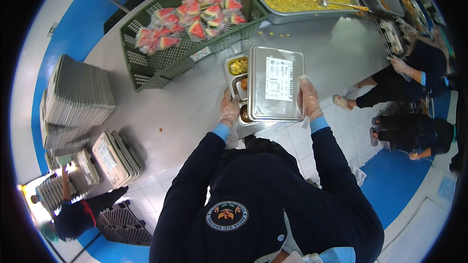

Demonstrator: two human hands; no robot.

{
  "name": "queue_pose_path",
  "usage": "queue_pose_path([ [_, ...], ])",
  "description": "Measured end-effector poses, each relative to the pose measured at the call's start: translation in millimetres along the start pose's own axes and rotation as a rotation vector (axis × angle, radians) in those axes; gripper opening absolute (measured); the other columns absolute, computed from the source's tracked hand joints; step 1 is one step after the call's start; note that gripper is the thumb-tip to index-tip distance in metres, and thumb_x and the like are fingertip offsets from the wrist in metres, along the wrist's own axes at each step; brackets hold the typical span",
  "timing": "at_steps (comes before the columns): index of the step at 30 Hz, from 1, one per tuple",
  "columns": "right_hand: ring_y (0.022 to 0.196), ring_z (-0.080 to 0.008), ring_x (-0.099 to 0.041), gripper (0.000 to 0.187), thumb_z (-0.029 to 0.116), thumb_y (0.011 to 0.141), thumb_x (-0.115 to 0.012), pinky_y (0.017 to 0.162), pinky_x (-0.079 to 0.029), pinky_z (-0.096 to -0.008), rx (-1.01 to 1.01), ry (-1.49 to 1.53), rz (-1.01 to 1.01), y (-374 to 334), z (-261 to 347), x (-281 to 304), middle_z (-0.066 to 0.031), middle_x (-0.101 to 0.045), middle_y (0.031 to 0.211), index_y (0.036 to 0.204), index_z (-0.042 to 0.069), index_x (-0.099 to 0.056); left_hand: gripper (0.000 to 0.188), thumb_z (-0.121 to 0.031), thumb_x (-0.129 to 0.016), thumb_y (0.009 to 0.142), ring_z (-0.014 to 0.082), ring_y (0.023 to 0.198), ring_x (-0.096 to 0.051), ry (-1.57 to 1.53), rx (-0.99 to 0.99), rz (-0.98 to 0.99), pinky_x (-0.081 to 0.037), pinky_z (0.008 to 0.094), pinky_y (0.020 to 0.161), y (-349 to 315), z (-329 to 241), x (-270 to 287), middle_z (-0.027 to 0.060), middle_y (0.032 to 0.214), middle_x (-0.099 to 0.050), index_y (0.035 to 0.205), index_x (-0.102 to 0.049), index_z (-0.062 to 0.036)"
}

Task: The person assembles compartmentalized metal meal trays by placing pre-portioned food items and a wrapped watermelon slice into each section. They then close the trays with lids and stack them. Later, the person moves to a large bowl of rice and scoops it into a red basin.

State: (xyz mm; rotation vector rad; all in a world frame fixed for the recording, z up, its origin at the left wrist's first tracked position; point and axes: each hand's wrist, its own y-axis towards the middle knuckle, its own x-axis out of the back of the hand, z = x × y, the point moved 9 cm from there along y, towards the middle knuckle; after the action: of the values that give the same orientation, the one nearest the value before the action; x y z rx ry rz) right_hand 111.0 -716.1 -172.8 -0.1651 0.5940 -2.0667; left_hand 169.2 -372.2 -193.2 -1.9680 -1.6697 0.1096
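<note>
A metal compartment tray rests at the table's near edge, with yellow corn in its far left compartment. An orange-brown piece of food and something dark show lower down; the rest is hidden under a rectangular metal lid with a white label. The lid lies shifted to the right, covering most of the tray. My gloved left hand is closed on the tray's left edge. At the lid's right edge, my gloved right hand grips it, thumb on top.
Beyond stands a green crate of bagged watermelon wedges. Next to it is a large pan of corn with a ladle. Stacked trays and lidded trays stand left. Other people are at right and lower left.
</note>
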Motion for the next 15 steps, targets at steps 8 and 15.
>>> queue_pose_path([
  [8, 0.092, -0.0179, -0.065, 0.053, 0.036, 0.103, -0.06, 0.08, -0.053, -0.0332, 0.019, -0.647, 0.261, -14, -40, -87, -0.0148, -0.07, 0.115, 0.138, -0.003, -0.057, 0.081, -0.051, -0.058, 0.102, 0.0352, 0.149, -0.038, 0.114, -0.106, -0.02, -0.028, 0.0413, 0.124, -32, 39, 37, 0.0226, 0.16, -0.039, 0.161, -0.028, -0.004],
  [15, 0.107, -0.0163, -0.059, 0.05, 0.032, 0.101, -0.062, 0.093, -0.049, -0.0309, -0.026, -0.546, 0.395, -46, -55, -62, -0.0087, -0.063, 0.118, 0.138, -0.001, -0.051, 0.079, -0.018, -0.063, 0.093, 0.0353, 0.145, -0.044, -0.226, -0.071, 0.105, -0.032, 0.0363, 0.121, -53, 63, 33, 0.0253, 0.157, -0.043, 0.161, -0.027, -0.0024],
])
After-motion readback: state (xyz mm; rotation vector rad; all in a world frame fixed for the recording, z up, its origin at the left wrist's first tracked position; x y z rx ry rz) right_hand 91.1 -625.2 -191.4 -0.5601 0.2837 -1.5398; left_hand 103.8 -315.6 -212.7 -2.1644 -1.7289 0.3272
